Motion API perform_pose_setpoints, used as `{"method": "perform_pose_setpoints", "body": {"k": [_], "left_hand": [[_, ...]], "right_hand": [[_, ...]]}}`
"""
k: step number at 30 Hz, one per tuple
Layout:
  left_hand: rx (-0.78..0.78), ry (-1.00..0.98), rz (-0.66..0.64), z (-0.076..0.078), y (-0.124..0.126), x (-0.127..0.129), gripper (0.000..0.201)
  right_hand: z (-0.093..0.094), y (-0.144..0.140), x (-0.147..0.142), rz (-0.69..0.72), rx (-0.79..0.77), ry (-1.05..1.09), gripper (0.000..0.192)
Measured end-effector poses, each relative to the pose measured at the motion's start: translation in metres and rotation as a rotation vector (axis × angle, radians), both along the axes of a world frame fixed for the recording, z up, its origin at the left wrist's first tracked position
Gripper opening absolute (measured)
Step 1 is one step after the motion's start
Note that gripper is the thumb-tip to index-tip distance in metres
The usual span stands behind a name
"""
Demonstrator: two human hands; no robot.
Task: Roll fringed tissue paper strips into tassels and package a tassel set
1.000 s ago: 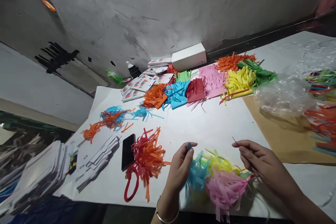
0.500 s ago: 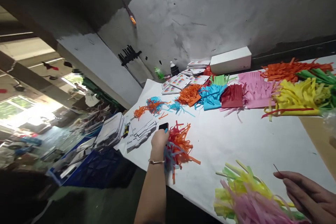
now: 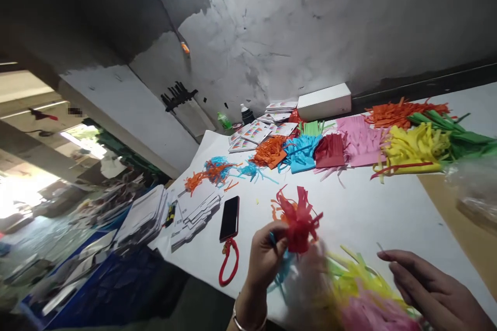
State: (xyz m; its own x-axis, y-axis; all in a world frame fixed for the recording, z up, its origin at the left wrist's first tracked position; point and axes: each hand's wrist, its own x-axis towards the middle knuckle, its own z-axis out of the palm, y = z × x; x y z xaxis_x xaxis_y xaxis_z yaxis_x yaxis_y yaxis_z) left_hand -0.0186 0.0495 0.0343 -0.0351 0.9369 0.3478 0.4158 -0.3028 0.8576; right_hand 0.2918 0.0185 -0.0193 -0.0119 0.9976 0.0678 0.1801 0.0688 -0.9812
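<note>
Two hands work: left hand [image 3: 266,256] pinches red paper tassel [image 3: 298,220] (lifted off table [image 3: 349,217]); right hand [image 3: 430,292] grips needle [image 3: 380,248].

A white-covered table [image 3: 349,217] is being occupied by fringed paper bundles [image 3: 349,142] along the back, a white box [image 3: 324,102], printed cards [image 3: 254,132], a black phone [image 3: 230,217] and white card stacks [image 3: 196,212].

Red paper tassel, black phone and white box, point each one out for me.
red paper tassel [image 3: 298,220], head view, on the middle of its bunched strips.
black phone [image 3: 230,210], head view, on the centre of its dark screen.
white box [image 3: 324,101], head view, on its long front face.
</note>
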Motion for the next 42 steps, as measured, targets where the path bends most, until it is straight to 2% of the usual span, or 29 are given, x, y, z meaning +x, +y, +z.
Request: {"method": "perform_pose_setpoints", "body": {"k": [4, 6, 9, 11, 13, 15, 16, 17, 20, 21, 23, 25, 28, 30, 32, 36, 42], "left_hand": [[-0.050, -0.068, -0.232, -0.006, -0.008, 0.047, 0.046], [-0.096, -0.089, -0.324, -0.008, -0.008, 0.062, 0.047], [-0.150, -0.062, -0.355, -0.010, -0.003, 0.068, 0.037], [-0.176, -0.003, -0.258, -0.009, 0.002, 0.064, 0.026], [-0.141, 0.075, -0.050, -0.006, 0.004, 0.057, 0.019], [0.007, 0.149, 0.159, -0.001, 0.001, 0.053, 0.020], [0.093, 0.186, 0.200, 0.001, -0.002, 0.054, 0.021], [0.169, 0.224, 0.177, 0.003, -0.008, 0.057, 0.024], [0.300, 0.310, -0.111, 0.005, -0.024, 0.081, 0.044], [0.329, 0.304, -0.190, 0.003, -0.028, 0.090, 0.050], [0.353, 0.217, -0.257, -0.001, -0.031, 0.107, 0.052], [0.245, 0.067, -0.243, -0.006, -0.029, 0.115, 0.040], [-0.150, -0.214, -0.202, -0.009, -0.022, 0.113, 0.012], [-0.400, -0.437, -0.210, -0.010, -0.018, 0.109, 0.020], [-0.557, -0.628, -0.238, -0.010, -0.016, 0.107, 0.029], [-0.655, -0.790, -0.252, -0.011, -0.014, 0.110, 0.031], [-0.659, -0.773, -0.264, -0.014, -0.013, 0.111, 0.030]], "right_hand": [[0.025, -0.004, -0.017, -0.015, 0.039, 0.117, 0.034], [0.031, -0.004, -0.019, 0.045, 0.053, 0.162, 0.032], [0.037, -0.001, -0.018, 0.170, 0.116, 0.158, 0.029], [0.041, 0.000, -0.015, 0.118, 0.130, 0.154, 0.030], [0.043, 0.002, -0.013, 0.007, 0.122, 0.136, 0.032], [0.044, 0.002, -0.013, -0.070, 0.122, 0.078, 0.033], [0.044, 0.002, -0.014, -0.088, 0.122, 0.046, 0.033], [0.044, 0.002, -0.016, -0.093, 0.123, 0.023, 0.032], [0.043, 0.000, -0.022, -0.047, 0.133, 0.032, 0.032], [0.043, -0.001, -0.024, -0.014, 0.140, 0.047, 0.032], [0.042, -0.003, -0.025, 0.029, 0.142, 0.072, 0.030], [0.040, -0.006, -0.024, 0.020, 0.114, 0.076, 0.030], [0.035, -0.008, -0.019, -0.028, 0.082, 0.040, 0.030], [0.034, -0.009, -0.017, 0.002, 0.126, -0.001, 0.027], [0.033, -0.009, -0.018, 0.051, 0.181, -0.036, 0.025], [0.035, -0.009, -0.020, 0.093, 0.203, -0.068, 0.027], [0.032, -0.009, -0.018, 0.098, 0.171, -0.097, 0.028]]}}
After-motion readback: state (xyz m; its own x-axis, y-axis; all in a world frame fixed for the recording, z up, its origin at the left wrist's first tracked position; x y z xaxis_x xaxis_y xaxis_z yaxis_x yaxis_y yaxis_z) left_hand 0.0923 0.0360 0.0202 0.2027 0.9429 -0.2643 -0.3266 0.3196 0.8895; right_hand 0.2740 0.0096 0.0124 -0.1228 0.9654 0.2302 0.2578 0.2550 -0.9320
